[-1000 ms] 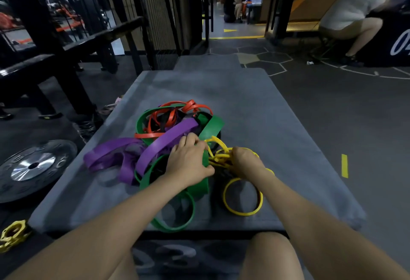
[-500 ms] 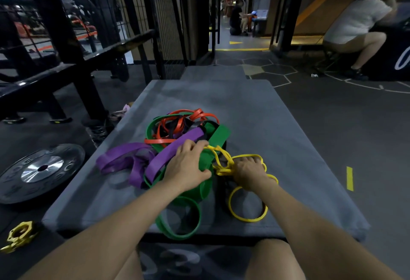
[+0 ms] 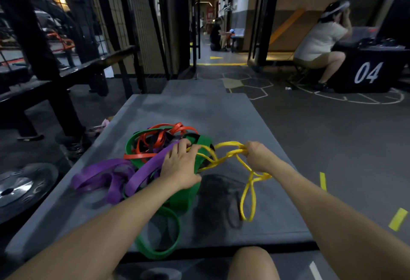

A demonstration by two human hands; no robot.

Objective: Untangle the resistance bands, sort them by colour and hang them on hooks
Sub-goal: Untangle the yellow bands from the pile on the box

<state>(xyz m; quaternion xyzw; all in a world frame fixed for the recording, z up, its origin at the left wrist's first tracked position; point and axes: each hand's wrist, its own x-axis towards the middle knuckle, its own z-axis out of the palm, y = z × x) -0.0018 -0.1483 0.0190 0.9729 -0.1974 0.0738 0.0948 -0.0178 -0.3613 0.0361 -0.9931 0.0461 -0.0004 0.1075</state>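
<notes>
A tangle of bands is seen in the middle of the frame on a grey mat (image 3: 221, 111) that serves as the work surface. The left hand (image 3: 180, 166) is laid flat on the pile, its fingers (image 3: 182, 146) straight and slightly spread, pressing down on the purple band (image 3: 142, 173) and the green band (image 3: 184, 195). The right hand (image 3: 258, 156) is held just right of the pile, its fingers curled round the yellow band (image 3: 230, 146), which is drawn rightward out of the heap; the fingertips themselves are hidden behind the hand, so the exact pinch cannot be told. From that hand a yellow loop hangs down toward the lower right of the mat, and other yellow strands run back left under the left hand's fingers, apparently still caught in the tangle. The orange band (image 3: 159, 140) lies at the far top of the pile, wound together with green loops and a dark band that is hard to make out. The purple band spreads to the left of the pile, and a green loop reaches the near edge of the mat. A weight plate (image 3: 17, 188) is seen on the floor at the left edge of the frame. A seated person (image 3: 319, 40) is seen at the upper right, beside a black box (image 3: 368, 73) marked 04.
</notes>
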